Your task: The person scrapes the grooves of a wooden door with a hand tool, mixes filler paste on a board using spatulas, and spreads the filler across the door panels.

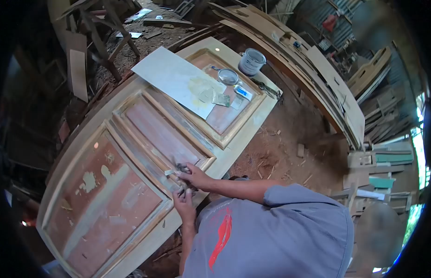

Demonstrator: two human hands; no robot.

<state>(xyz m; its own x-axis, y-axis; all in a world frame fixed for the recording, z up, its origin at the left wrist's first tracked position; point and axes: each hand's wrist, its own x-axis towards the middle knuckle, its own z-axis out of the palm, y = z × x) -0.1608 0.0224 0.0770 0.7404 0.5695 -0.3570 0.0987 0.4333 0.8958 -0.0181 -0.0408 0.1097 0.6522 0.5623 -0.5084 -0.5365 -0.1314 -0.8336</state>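
My right hand [198,178] is closed around a small pale flat piece [169,172], perhaps a scraper, with something dark grey beside it. Just below, touching or nearly so, my left hand [184,203] has its fingers bent together around something too small to name. Both hands are over the near edge of a wooden panelled door [146,204], by the rail between two panels. Pale filler patches [89,181] mark the reddish lower-left panel. On the door's far part lies a white board [171,74] with a smear of pale paste [205,92].
Beside the board are a round lid or dish [228,77], a small blue-and-white box [244,92] and a tin [251,62]. Stacked wooden boards [313,69] curve along the right. Wood scraps lie on the dirt floor [280,153]. A wooden trestle [100,39] stands at the upper left.
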